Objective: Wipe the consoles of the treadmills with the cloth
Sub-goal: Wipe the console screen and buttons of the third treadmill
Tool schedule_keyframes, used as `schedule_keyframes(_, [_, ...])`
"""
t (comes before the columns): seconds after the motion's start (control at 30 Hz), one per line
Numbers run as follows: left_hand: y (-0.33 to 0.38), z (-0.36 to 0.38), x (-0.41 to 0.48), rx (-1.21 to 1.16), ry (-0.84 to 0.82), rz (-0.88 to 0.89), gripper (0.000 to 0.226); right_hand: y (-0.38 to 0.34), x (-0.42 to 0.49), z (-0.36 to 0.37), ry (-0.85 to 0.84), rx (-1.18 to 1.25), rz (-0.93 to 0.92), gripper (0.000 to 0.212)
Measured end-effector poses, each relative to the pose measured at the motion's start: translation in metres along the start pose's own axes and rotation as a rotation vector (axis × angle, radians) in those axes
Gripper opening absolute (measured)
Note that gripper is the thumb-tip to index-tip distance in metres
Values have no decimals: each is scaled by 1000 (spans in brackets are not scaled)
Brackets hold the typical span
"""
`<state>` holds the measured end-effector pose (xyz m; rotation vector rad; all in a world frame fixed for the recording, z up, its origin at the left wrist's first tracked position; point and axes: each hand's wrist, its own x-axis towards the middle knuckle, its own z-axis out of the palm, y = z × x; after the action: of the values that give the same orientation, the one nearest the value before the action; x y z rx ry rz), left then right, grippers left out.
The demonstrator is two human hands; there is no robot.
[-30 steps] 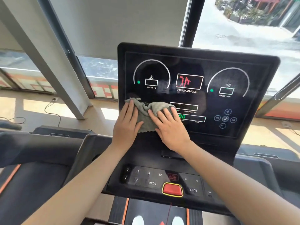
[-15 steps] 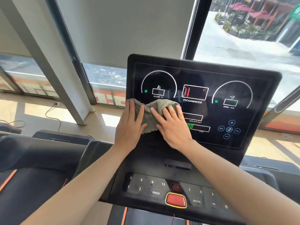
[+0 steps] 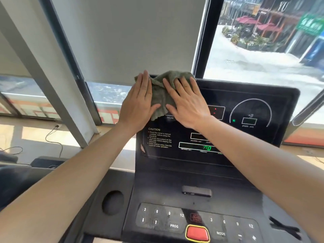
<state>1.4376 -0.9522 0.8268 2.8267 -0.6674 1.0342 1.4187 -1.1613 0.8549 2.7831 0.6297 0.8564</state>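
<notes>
The crumpled grey-green cloth [image 3: 163,95] has slid up the black treadmill console [image 3: 249,92] to its top-left corner, so the right half likely remains to be wiped. The left hand [image 3: 138,106] and right hand [image 3: 187,106] press it, fingers straight and spread. Bunched, it runs up-and-down the panel, loose corner pointing down.

On the console [image 3: 273,95], CAUTION heads a block of small print [image 3: 159,139] at 9 o'clock that begins "Read the owner's manual". INCLINE stands just above it, and SPEED stands under the dial [image 3: 250,113] at 3 o'clock. A green 70 glows in the window [image 3: 198,147] marked DISTANCE. The keypad [image 3: 163,218] at 6 o'clock reads 3, 6, 9, 12, PROG, then 3, 6, 9, 12, MODE.
</notes>
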Motion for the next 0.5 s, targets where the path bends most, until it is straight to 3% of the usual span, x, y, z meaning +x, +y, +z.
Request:
schedule_keyframes(0.23, [1, 18, -44, -2, -60, 138, 79, -32, -42, 19, -35, 27, -26, 71])
schedule_keyframes(0.5, [23, 48, -140, -124, -120, 40, 78, -72, -120, 50, -173, 88, -19, 73])
